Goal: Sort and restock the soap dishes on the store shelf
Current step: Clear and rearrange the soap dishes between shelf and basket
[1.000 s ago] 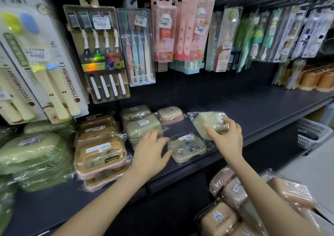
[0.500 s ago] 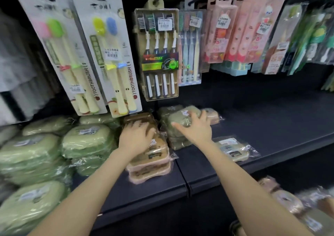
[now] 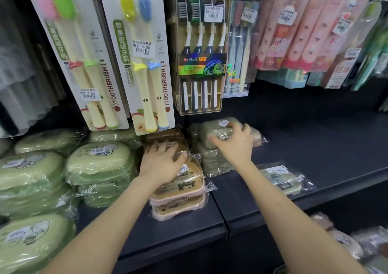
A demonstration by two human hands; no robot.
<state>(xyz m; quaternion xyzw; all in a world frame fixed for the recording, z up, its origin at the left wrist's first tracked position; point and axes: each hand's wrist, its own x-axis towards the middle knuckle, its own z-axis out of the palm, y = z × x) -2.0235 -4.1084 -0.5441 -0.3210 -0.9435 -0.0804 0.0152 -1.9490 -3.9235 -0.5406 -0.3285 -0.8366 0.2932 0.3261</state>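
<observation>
settling a green soap dish (image 3: 218, 132) onto its like-coloured pile just below the four-brush toothbrush box (image 3: 200, 51), the right hand (image 3: 236, 144) cups it, fingers spread and curved round the wrapper, probably to square it up. the left hand (image 3: 161, 162), below-left of that box, curves over the brown stack (image 3: 182, 191), seemingly steadying it. a loose dish (image 3: 281, 179) lies well right of the box on the shelf (image 3: 325, 143), unsorted.
</observation>
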